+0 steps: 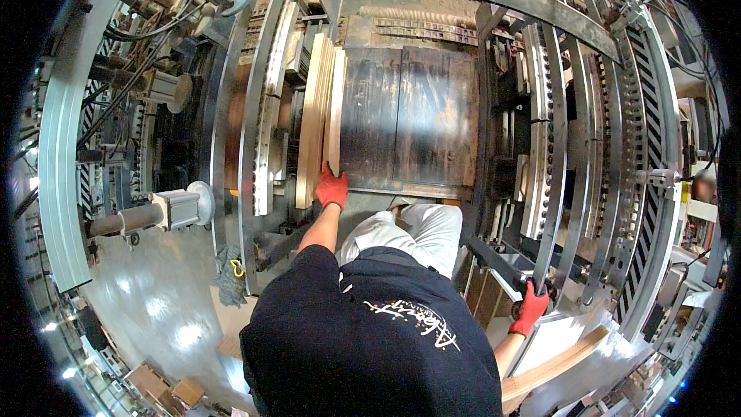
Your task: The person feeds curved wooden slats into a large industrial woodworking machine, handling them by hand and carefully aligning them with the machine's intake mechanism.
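My left hand (331, 188), in a red glove with dark fingertips, is at the near end of a pale wooden strip (337, 100). Its thumb and fingers close about that end. More long wooden strips (312, 120) stand side by side just left of it, along a metal rail. Off to the right, my right hand (529, 309), gloved the same way, is closed at the lower end of a curved metal bar (553, 216). The undersides of both hands are hidden.
Between the side frames lies a dark, worn metal bed (409, 116). Cylinders with round pads (181, 208) point inward from the left. Curved wooden pieces (559, 371) rest at lower right, beside a pale panel (549, 344). A grey cloth (230, 278) hangs at lower left.
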